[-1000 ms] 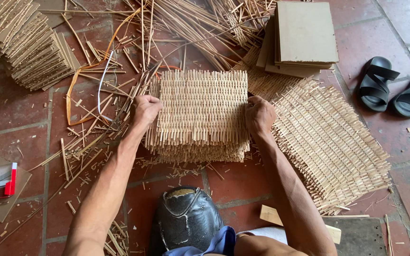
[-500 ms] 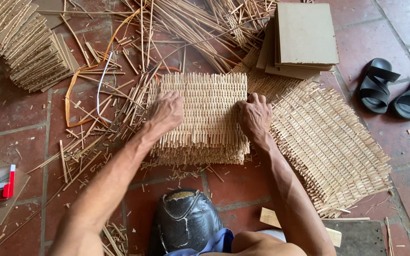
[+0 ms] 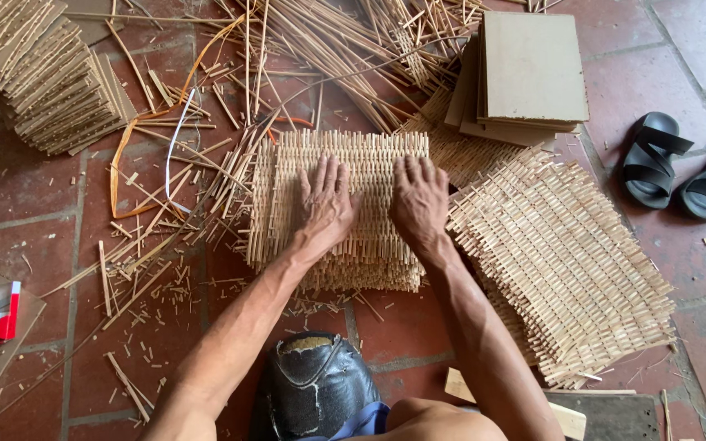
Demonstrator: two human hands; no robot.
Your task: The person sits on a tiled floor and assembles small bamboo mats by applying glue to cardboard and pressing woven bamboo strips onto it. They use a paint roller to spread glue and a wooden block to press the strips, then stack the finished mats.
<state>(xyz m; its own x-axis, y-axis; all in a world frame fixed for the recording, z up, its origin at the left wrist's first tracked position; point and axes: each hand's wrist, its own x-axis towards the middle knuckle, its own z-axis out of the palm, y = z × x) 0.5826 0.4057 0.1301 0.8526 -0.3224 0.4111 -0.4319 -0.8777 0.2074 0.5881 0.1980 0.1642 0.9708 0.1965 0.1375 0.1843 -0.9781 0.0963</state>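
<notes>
At 10 o'clock a pile of slat bundles (image 3: 51, 82), loose reed scraps (image 3: 165, 212) strewn beside it. Centre: stack of woven mats (image 3: 279, 204) on the tiled floor (image 3: 680, 269). Left hand (image 3: 326, 200) and right hand (image 3: 420, 196) both lie flat on top, palms down, fingers spread, gripping nothing; likely pressing the layers level. At 3 o'clock a fanned pile of mats (image 3: 565, 261); at 1 o'clock flat boards (image 3: 533, 69); far right black sandals (image 3: 684, 167).
</notes>
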